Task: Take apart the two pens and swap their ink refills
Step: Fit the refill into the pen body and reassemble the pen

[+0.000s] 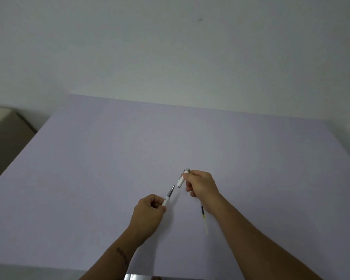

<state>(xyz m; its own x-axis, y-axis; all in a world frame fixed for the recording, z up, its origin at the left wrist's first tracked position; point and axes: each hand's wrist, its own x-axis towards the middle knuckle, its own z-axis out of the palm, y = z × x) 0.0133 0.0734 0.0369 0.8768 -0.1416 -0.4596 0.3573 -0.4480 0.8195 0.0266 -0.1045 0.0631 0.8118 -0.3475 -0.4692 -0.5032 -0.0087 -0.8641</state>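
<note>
Your left hand (148, 213) pinches the lower half of a white pen (169, 196), its dark tip pointing up and right, while your right hand (202, 185) pinches the upper half (181, 178), the two halves just apart over the table (109, 158). A loose refill (204, 219) lies beside your right wrist. This looks like reassembly or separation; next, line the halves up squarely.

A plain indoor room (which kind is unclear): bare white wall (170, 47) behind a pale lilac table (129, 148).
</note>
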